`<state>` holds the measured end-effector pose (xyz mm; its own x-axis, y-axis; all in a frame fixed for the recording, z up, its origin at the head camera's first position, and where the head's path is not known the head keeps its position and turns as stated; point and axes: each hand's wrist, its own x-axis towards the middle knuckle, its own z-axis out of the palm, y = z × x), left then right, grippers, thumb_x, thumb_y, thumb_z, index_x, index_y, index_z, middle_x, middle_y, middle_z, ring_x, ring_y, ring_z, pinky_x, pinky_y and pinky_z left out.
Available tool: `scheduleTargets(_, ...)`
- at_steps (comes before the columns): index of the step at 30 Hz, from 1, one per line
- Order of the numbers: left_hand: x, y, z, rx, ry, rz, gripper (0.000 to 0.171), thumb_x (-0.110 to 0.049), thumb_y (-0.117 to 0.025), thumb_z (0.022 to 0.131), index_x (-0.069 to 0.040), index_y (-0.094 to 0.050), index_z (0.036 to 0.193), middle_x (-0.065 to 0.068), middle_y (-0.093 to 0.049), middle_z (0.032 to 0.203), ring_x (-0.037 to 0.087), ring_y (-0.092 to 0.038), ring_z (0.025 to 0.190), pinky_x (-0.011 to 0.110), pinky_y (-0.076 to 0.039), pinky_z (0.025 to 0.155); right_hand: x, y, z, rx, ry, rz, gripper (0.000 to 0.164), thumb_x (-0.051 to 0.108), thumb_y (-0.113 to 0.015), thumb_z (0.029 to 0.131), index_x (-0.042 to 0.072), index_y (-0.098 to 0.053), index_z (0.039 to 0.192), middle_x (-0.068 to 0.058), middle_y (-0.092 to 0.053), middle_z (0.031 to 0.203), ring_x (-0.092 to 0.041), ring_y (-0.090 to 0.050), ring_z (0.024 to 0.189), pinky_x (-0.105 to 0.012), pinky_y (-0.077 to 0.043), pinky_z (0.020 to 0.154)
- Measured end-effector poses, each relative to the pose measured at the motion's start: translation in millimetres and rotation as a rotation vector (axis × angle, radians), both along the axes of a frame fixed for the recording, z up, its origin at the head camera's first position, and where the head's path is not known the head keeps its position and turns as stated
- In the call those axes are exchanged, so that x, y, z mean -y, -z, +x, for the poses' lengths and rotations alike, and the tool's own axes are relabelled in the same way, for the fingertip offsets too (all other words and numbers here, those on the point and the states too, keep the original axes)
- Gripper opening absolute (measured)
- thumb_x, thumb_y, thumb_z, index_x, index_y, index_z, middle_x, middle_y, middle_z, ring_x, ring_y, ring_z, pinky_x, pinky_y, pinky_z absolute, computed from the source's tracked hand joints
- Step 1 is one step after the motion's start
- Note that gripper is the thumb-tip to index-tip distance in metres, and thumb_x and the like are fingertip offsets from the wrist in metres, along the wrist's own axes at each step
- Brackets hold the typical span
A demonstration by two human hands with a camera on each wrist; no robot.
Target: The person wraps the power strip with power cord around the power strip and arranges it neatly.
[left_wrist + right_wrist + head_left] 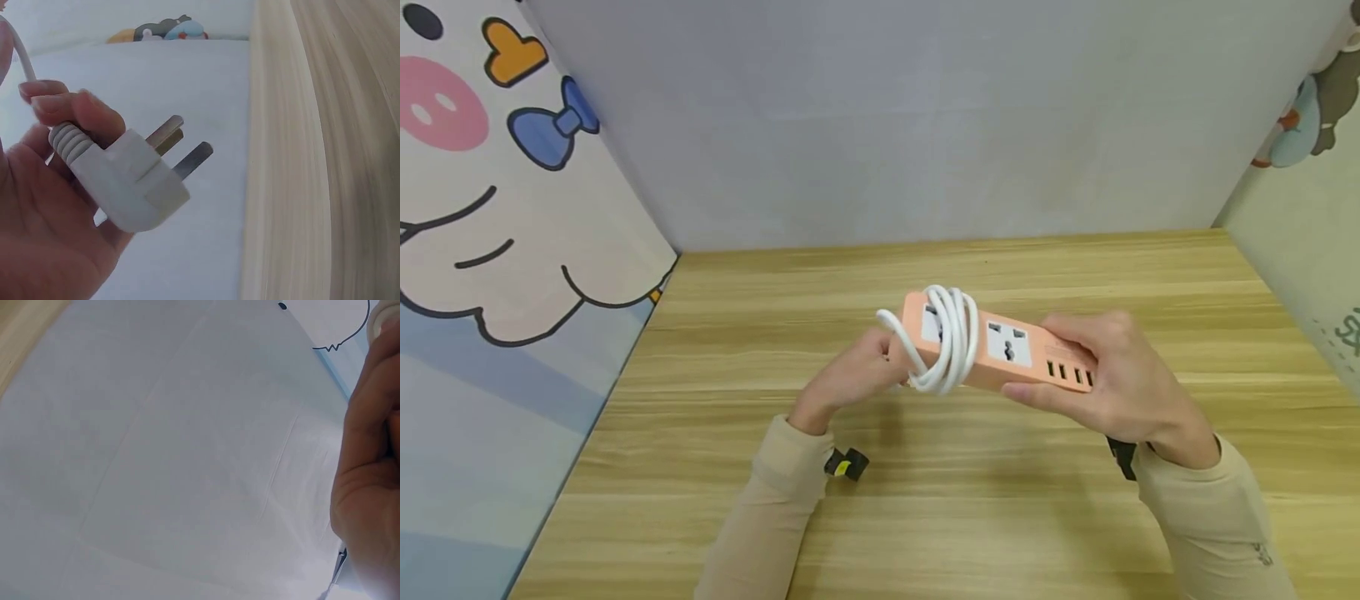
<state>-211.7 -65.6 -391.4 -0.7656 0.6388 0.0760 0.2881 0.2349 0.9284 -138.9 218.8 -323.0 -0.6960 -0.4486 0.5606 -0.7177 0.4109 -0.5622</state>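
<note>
An orange power strip (1033, 354) with white socket faces and several USB ports is held up over the table. My right hand (1108, 375) grips its right end, thumb along the near side. White cord (953, 342) is wound in several turns round the strip's left part. Behind that left end, my left hand (857, 371) is partly hidden in the head view. In the left wrist view its curled fingers hold a white plug (131, 181) by the ribbed neck, metal prongs pointing away from the palm. The right wrist view catches only the edge of my right hand (369, 469).
Beneath both hands lies a wood-grain table (700, 333). A plain pale wall (910, 125) rises at its back edge. Cartoon-printed panels stand on the left (550, 333) and on the right (1300, 217). A small black device (847, 464) sits at the left wrist.
</note>
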Motion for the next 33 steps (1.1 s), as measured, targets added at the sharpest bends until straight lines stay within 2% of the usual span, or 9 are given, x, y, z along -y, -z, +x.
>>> scheduleTargets(2, 2, 1.9, -0.3, -0.02, -0.037, -0.025, 0.027, -0.018, -0.059, 0.088, -0.009, -0.072, 0.111, 0.008, -0.07, 0.095, 0.011, -0.053, 0.071, 0.026, -0.046, 0.064, 2, 0.2, 0.5, 0.013, -0.013, 0.014, 0.033, 0.012, -0.09, 0.067, 0.023, -0.063, 0.082, 0.017, -0.047, 0.061, 0.004, -0.039, 0.048, -0.016, -0.032, 0.044)
scheduleTargets(6, 4, 7.4, -1.5, -0.059, -0.089, -0.046, 0.038, -0.018, -0.07, 0.087, -0.008, -0.069, 0.124, 0.008, -0.074, 0.109, 0.012, -0.06, 0.084, 0.029, -0.052, 0.074, 3, 0.3, 1.7, 0.047, -0.026, 0.064, 0.032, 0.016, -0.09, 0.069, 0.026, -0.062, 0.082, 0.018, -0.047, 0.062, 0.004, -0.04, 0.048, -0.016, -0.033, 0.044)
scheduleTargets(8, 4, 9.8, -2.1, -0.079, -0.105, -0.04, 0.033, -0.018, -0.07, 0.088, -0.005, -0.071, 0.119, 0.01, -0.074, 0.106, 0.012, -0.061, 0.083, 0.029, -0.053, 0.075, 3, 0.3, 2.0, 0.062, -0.028, 0.086, 0.031, 0.017, -0.089, 0.07, 0.027, -0.062, 0.083, 0.018, -0.048, 0.062, 0.003, -0.04, 0.048, -0.016, -0.034, 0.044)
scheduleTargets(11, 5, 10.7, -2.0, -0.077, -0.121, -0.02, 0.024, -0.019, -0.071, 0.089, -0.004, -0.074, 0.107, 0.008, -0.072, 0.09, 0.01, -0.057, 0.074, 0.027, -0.05, 0.068, 3, 0.1, 2.0, 0.078, -0.031, 0.106, 0.031, 0.019, -0.089, 0.071, 0.027, -0.062, 0.084, 0.018, -0.048, 0.062, 0.004, -0.04, 0.048, -0.016, -0.034, 0.045)
scheduleTargets(14, 5, 11.4, -2.4, -0.074, -0.125, -0.027, 0.013, -0.019, -0.071, 0.087, -0.005, -0.07, 0.084, -0.001, -0.059, 0.068, 0.009, -0.047, 0.06, 0.024, -0.042, 0.057, 3, 0.0, 2.2, 0.094, -0.046, 0.123, 0.033, 0.021, -0.089, 0.072, 0.028, -0.058, 0.079, 0.019, -0.043, 0.061, 0.004, -0.038, 0.047, -0.016, -0.033, 0.044)
scheduleTargets(18, 5, 9.9, -2.4, -0.045, -0.118, -0.046, 0.025, -0.014, -0.066, 0.088, -0.012, -0.056, 0.064, -0.005, -0.043, 0.058, 0.01, -0.037, 0.054, 0.024, -0.035, 0.053, 4, 0.1, 2.4, 0.126, -0.079, 0.144, 0.035, 0.026, -0.089, 0.075, 0.029, -0.055, 0.077, 0.021, -0.04, 0.06, 0.005, -0.037, 0.046, -0.016, -0.032, 0.043)
scheduleTargets(25, 8, 2.9, -1.6, -0.012, -0.099, -0.148, 0.031, -0.012, -0.066, 0.08, -0.017, -0.046, 0.058, -0.006, -0.038, 0.056, 0.01, -0.034, 0.052, 0.023, -0.031, 0.051, 5, 0.3, 2.9, 0.188, -0.146, 0.227, 0.024, 0.034, -0.085, 0.081, 0.033, -0.061, 0.083, 0.022, -0.046, 0.061, 0.006, -0.04, 0.048, -0.016, -0.033, 0.044)
scheduleTargets(29, 10, 2.8, -3.7, -0.053, -0.053, -0.212, 0.03, -0.011, -0.068, 0.079, -0.019, -0.045, 0.06, -0.008, -0.038, 0.056, 0.008, -0.034, 0.054, 0.022, -0.031, 0.055, 9, 2.6, 4.0, 0.199, -0.172, 0.308, 0.033, 0.046, -0.083, 0.082, 0.031, -0.054, 0.074, 0.023, -0.038, 0.059, 0.009, -0.034, 0.047, -0.014, -0.03, 0.044)
scheduleTargets(33, 13, 1.8, -4.1, -0.072, -0.017, -0.228, 0.039, -0.019, -0.078, 0.084, -0.017, -0.046, 0.062, -0.008, -0.037, 0.058, 0.007, -0.032, 0.055, 0.021, -0.032, 0.057, 14, 5.2, 4.9, 0.226, -0.183, 0.376, 0.04, 0.055, -0.079, 0.083, 0.029, -0.052, 0.07, 0.022, -0.033, 0.058, 0.009, -0.03, 0.047, -0.015, -0.028, 0.043)
